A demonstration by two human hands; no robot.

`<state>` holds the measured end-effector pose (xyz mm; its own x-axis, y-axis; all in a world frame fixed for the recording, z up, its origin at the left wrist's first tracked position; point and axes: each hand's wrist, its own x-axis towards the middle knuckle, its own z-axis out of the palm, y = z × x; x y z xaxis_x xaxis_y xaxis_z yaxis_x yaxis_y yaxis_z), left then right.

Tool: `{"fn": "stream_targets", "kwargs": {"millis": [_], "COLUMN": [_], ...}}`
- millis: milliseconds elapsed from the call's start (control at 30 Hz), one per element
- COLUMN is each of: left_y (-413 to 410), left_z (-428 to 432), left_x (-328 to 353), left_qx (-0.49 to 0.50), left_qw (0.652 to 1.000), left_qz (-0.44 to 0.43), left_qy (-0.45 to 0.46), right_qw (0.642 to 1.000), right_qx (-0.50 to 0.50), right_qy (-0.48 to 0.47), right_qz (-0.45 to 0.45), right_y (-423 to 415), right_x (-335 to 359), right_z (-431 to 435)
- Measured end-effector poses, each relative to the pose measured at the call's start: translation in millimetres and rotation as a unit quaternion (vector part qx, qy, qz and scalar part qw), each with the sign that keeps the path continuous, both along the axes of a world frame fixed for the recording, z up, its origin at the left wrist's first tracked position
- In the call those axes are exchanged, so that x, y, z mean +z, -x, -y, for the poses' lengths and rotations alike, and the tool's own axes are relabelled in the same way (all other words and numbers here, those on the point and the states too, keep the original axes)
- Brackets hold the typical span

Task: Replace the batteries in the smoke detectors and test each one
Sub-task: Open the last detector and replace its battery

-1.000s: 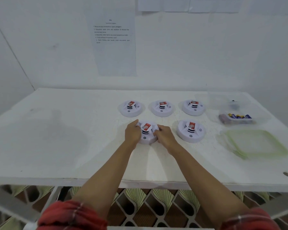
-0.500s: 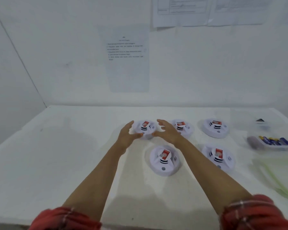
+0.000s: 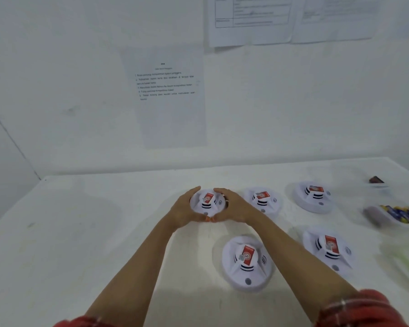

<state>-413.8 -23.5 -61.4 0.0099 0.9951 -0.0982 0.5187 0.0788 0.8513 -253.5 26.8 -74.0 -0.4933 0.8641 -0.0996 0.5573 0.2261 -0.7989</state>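
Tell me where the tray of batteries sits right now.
In the head view, the tray of batteries sits at the table's far right edge, right of the back-right smoke detector.

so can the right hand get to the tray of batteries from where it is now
Probably yes. The right hand is cupped on the back-left smoke detector, but it would have to let go and cross over the other detectors; nothing tall stands before the battery tray.

Looks like a bare test or training room, not a home — plain white walls, a white table (image 3: 85, 232), printed instruction sheets (image 3: 165, 95) and forms (image 3: 250, 17) taped up. Five identical smoke detectors (image 3: 246, 263) are laid out in rows beside a tray of batteries (image 3: 397, 214).
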Motion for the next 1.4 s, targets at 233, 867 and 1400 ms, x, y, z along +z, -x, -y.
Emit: {"fn": "stream_targets", "kwargs": {"millis": [233,867,1400], "left_y": [-9,-293,-417], "left_z": [-14,-52,-71], "left_x": [27,64,51], "left_qx": [0.012,-0.073,-0.076], "left_qw": [0.998,0.989,0.916], "left_qz": [0.036,0.066,0.394], "left_qy": [-0.042,-0.109,0.016], "right_qw": [0.997,0.991,0.967], "right_qx": [-0.020,-0.069,-0.036], "right_qy": [-0.030,-0.074,-0.251], "right_qz": [-0.065,-0.092,-0.035], "right_y": [-13,-311,-382], "right_x": [28,91,93], "right_z": [-13,-17,-22]}}
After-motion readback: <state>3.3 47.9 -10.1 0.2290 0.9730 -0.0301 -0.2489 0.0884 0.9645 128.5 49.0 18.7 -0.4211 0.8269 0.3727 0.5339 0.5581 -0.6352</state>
